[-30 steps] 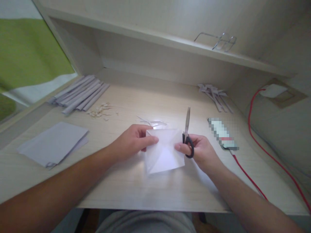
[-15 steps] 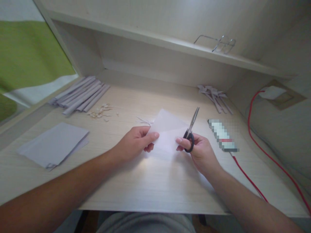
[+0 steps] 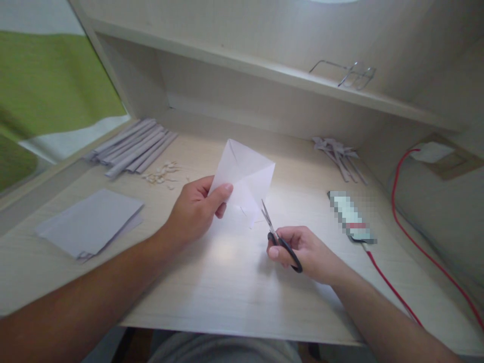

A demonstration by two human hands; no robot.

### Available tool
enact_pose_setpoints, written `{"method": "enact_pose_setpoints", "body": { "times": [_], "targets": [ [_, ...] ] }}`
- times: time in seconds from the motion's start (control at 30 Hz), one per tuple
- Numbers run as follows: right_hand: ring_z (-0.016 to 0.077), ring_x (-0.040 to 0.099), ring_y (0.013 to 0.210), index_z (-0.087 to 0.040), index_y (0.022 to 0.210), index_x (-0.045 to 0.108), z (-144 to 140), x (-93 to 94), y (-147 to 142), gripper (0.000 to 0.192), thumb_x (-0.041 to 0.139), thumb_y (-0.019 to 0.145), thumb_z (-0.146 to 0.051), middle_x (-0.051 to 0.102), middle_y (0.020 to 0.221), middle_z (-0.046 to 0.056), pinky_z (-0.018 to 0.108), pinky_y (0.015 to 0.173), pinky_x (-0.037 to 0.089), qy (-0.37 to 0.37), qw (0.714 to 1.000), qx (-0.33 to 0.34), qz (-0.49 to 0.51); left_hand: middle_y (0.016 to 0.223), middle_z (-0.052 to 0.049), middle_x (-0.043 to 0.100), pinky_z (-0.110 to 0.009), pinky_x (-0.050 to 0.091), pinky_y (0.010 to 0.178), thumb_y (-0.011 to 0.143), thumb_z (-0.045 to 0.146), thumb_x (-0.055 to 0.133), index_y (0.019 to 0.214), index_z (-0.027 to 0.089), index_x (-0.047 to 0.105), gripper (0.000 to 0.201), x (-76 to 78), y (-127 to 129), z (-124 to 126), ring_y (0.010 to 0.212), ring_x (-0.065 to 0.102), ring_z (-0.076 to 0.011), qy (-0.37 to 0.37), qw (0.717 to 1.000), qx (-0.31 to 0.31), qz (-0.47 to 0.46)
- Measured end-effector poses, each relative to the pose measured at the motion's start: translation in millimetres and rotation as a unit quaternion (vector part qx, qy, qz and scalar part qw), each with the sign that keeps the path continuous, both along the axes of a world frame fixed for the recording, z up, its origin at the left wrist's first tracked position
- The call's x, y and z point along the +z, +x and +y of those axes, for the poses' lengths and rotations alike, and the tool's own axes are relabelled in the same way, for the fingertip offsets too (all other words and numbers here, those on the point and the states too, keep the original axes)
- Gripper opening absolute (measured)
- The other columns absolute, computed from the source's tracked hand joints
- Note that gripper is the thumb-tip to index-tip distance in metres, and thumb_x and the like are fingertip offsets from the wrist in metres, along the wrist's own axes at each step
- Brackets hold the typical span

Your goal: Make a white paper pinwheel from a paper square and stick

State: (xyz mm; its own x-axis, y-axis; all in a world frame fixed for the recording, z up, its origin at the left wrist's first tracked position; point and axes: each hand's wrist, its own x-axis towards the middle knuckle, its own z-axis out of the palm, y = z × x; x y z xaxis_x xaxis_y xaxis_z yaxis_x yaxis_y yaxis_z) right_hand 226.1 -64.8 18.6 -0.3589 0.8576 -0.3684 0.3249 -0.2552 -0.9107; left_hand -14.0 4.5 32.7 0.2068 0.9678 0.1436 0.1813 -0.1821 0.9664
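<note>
holding a folded white sheet point(image 3: 244, 176) raised above the worktop point(image 3: 234, 282), the left hand point(image 3: 194, 209) pinches its lower corner while the right hand point(image 3: 302, 249) grips scissors point(image 3: 278, 237) at its lower edge. the sheet looks barely cut, so most trimming seems left; rolled strips point(image 3: 132, 148) and scraps point(image 3: 162, 174) lie far left.

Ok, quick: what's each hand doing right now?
Left hand: closed on the folded white paper, lifted off the desk.
Right hand: closed on the black-handled scissors, blade tips at the paper's lower edge.
</note>
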Motion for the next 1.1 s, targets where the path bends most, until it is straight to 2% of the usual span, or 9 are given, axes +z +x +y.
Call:
{"method": "enact_pose_setpoints", "body": {
  "times": [0.43, 0.8, 1.1],
  "targets": [
    [0.0090, 0.032, 0.055, -0.017, 0.064, 0.057, -1.8, -3.9, 0.4, 0.043, 0.079, 0.077, -0.052, 0.040, 0.058, -0.006, 0.026, 0.051, 0.022, -0.002, 1.000, -0.004, -0.009, 0.055, 0.003, 0.052, -0.027, 0.035, 0.055, 0.091, 0.037, 0.059, 0.059, 0.018, 0.052, 0.038, -3.8, 1.3, 0.0, 0.054, 0.047, -0.0121, -0.007, 1.000, -0.028, -0.007],
    [0.0090, 0.032, 0.054, -0.016, 0.064, 0.056, -2.0, -5.8, 0.8, 0.045, 0.077, 0.077, -0.054, 0.041, 0.058, -0.005, 0.026, 0.051, 0.021, -0.011, 1.000, -0.010, -0.026, 0.055, 0.003, 0.052, -0.026, 0.035, 0.055, 0.091, 0.036, 0.058, 0.059, 0.018, 0.052, 0.038, -3.3, 1.4, 0.0, 0.053, 0.047, -0.0118, -0.007, 1.000, -0.029, -0.005],
    [0.0090, 0.034, 0.052, -0.017, 0.059, 0.056, 0.0, -9.1, 1.6, 0.046, 0.077, 0.078, -0.053, 0.045, 0.053, -0.005, 0.027, 0.051, 0.023, 0.015, 0.998, -0.020, -0.052, 0.054, 0.003, 0.052, -0.027, 0.035, 0.054, 0.091, 0.036, 0.059, 0.057, 0.018, 0.052, 0.038, -6.3, 1.4, 1.7, 0.052, 0.047, -0.0121, 0.001, 1.000, -0.023, -0.004]
  ]
}}
